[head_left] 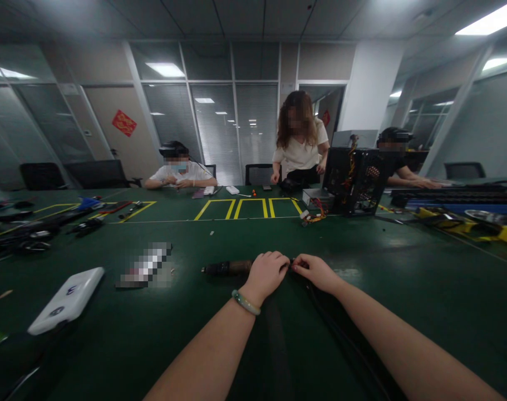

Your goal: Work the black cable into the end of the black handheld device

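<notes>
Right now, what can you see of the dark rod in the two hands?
The dark rod is slim and round, blackish with a brownish middle. It lies flat on the green table, narrow tip pointing left. The left hand closes over its right end; the right hand pinches there too. A black cable seems to leave that end.

table surface: dark green flat mat [403, 289], marked with yellow tape outlines [245, 207] in a rectangular pattern. dark brown cylindrical tool [228, 268]: black tip. black rubber cable [340, 334]: plain. pale green bead bracelet [245, 302]. white flat plastic device [67, 301]: small dark logo. red diamond-shaped paper wall sign [124, 122]. black metal computer case [353, 181]: orange and yellow wires.
</notes>
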Available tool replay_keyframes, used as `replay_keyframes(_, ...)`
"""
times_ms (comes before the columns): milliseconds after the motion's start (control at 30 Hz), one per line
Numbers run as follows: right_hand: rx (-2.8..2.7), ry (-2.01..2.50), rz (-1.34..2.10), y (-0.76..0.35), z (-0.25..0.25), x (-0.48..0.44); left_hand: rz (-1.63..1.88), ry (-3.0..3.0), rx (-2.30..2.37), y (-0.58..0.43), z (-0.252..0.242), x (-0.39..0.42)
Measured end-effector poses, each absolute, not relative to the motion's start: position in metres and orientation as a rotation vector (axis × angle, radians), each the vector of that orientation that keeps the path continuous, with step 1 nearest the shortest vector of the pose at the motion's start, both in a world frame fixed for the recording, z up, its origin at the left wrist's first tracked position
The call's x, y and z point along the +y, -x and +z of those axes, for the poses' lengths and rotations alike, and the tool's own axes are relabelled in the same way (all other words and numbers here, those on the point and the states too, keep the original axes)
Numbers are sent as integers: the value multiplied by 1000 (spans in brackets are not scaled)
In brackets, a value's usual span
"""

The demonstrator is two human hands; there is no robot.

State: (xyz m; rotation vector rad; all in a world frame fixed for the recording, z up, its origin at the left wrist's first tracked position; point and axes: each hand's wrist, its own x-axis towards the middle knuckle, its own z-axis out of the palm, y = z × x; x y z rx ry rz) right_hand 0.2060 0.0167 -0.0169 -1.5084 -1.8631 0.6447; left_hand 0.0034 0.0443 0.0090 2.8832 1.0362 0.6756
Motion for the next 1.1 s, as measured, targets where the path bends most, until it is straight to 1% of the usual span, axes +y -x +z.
replay_keyframes(333, -1883, 1501, 626, -207, -17, 17, 693, -2866, 1101, -5, 5, 45)
replay_keyframes(533, -1873, 1492, 626, -206, -16, 16, 684, -2887, 1019, -4, 7, 45)
replay_keyframes(767, -1872, 1494, 655, -208, -16, 16, 692, -2854, 1090, -5, 8, 45)
replay_keyframes(1000, -1876, 1503, 651, -206, -13, 15, 645, -2895, 1030, -4, 10, 44)
replay_keyframes(1100, -1875, 1510, 644, -206, -13, 15, 679, -2888, 1027, -4, 9, 45)
